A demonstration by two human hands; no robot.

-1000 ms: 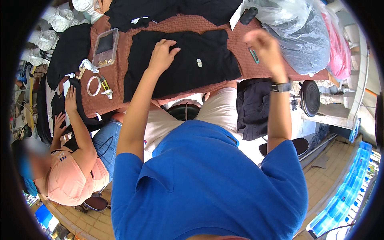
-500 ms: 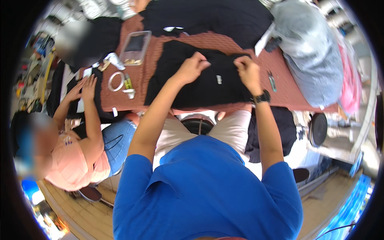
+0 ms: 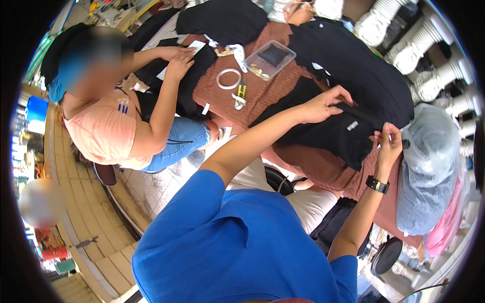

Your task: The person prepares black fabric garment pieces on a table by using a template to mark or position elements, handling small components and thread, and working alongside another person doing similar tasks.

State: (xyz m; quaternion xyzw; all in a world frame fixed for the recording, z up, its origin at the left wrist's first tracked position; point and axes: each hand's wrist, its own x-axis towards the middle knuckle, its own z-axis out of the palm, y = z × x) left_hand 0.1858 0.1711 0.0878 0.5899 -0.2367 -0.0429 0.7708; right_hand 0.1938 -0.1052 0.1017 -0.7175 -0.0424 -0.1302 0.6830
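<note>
Black cloth (image 3: 327,135): spread on the table in front of me, a pale tag (image 3: 352,125) on it between my hands.
Left hand (image 3: 326,105): over the cloth's far part, thumb and forefinger apart and bent toward each other; I cannot tell whether their tips touch the fabric.
Right hand (image 3: 388,142): at the cloth's right end, fingers curled; whether they are clamped on the edge I cannot tell.
Hard to make out: a small pale spot among my right fingers; the cloth's far edge, which merges with more black fabric (image 3: 348,65).
Table cover (image 3: 217,101): brown, textured, bearing a clear box (image 3: 276,69), a white ring (image 3: 218,79) and a yellow tool (image 3: 241,92) to my left.
Around me: a plastic-wrapped bundle (image 3: 424,166) at my right; a co-worker in peach (image 3: 103,132) at my left, hands on dark fabric.
</note>
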